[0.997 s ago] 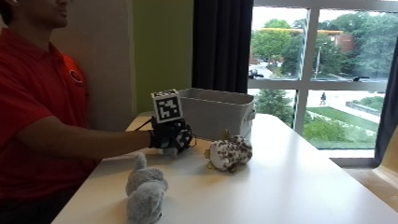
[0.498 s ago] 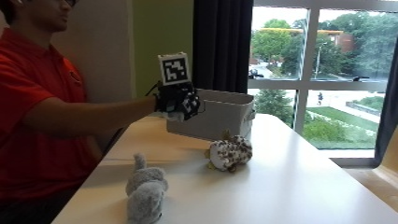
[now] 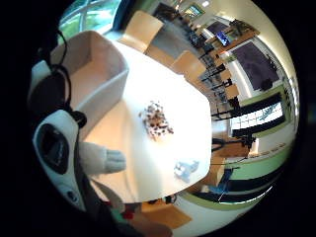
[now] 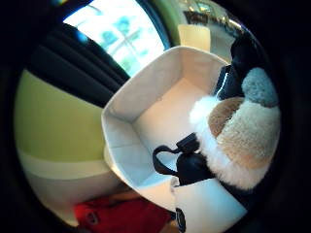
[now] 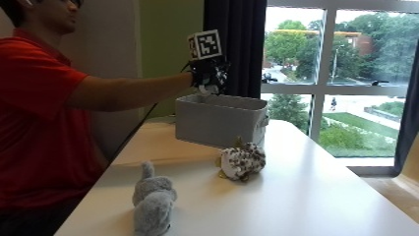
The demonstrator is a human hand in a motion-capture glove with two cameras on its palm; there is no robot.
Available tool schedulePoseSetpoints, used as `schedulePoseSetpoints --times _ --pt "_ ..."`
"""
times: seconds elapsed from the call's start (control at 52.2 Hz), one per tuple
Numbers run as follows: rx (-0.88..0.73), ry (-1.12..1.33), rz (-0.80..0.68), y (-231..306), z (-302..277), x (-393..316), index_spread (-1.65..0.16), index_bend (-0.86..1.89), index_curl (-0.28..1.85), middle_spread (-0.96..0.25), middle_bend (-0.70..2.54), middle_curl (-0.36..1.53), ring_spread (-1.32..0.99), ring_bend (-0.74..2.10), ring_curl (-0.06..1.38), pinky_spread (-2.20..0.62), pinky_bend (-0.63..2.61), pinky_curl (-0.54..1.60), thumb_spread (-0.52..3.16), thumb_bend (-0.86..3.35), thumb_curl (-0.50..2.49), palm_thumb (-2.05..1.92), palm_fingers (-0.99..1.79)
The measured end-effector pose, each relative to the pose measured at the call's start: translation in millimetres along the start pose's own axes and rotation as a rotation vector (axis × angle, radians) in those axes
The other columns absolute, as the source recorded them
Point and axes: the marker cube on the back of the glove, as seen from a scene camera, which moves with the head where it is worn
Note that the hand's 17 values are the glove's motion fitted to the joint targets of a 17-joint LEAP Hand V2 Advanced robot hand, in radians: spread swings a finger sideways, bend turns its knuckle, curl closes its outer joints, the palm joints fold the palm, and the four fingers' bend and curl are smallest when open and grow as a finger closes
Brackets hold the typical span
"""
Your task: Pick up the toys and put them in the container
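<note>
While the person's arm is reaching out over the table [image 5: 314, 196], the gloved right hand [image 5: 208, 76] is hanging above the open grey container [image 5: 219, 120], its grip grasping a small plush toy [image 4: 243, 141] with cream and tan fur. 2 more toys are lying on the table near the container: a spotted one [image 5: 241, 161] and a grey one [image 5: 154, 201].

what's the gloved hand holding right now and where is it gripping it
The right hand holds a small plush toy above the open container. The grip is around the toy's body, though the exact contact is hidden.
</note>
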Motion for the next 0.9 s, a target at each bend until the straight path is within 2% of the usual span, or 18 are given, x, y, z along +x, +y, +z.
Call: schedulePoseSetpoints --times 0.153,0.46,0.575,0.69,0.729,0.767,0.901 --pt "-0.022 -0.094 0.029 -32 -3 -37 -0.63 0.28 0.96 -0.38 0.69 0.64 -0.4 1.09 0.48 -0.48 0.95 0.42 0.52 -0.01 1.07 0.57 1.1" --pt "0.022 -0.075 -0.031 -67 -22 -101 -0.66 0.16 1.03 -0.4 0.59 0.64 -0.41 1.09 0.47 -0.48 0.96 0.43 0.54 -0.01 1.12 0.56 1.05" --pt "-0.088 -0.094 -0.025 -62 -13 -100 -0.65 0.09 1.01 -0.42 0.52 0.64 -0.41 1.08 0.47 -0.49 0.98 0.43 0.59 -0.02 1.11 0.53 0.93" --pt "-0.295 -0.161 -0.081 -50 -4 -97 -0.59 -0.04 0.89 -0.4 0.41 0.59 -0.4 1.06 0.45 -0.44 1.12 0.46 0.81 -0.05 1.04 0.4 0.6" --pt "-0.318 -0.174 -0.09 -44 -3 -92 -0.57 -0.05 0.84 -0.35 0.35 0.59 -0.34 0.92 0.44 -0.35 1.18 0.5 0.89 -0.08 0.97 0.31 0.12" --pt "-0.31 -0.178 -0.088 -38 -3 -85 -0.53 -0.05 0.8 -0.3 0.35 0.59 -0.25 0.83 0.44 -0.27 1.26 0.54 0.95 -0.08 0.91 0.24 -0.12" --pt "-0.249 -0.154 -0.076 -18 -5 -61 -0.46 0.03 0.6 -0.19 0.29 0.52 -0.11 0.58 0.3 -0.1 1.24 0.46 1.1 -0.06 0.74 0.07 -0.22"
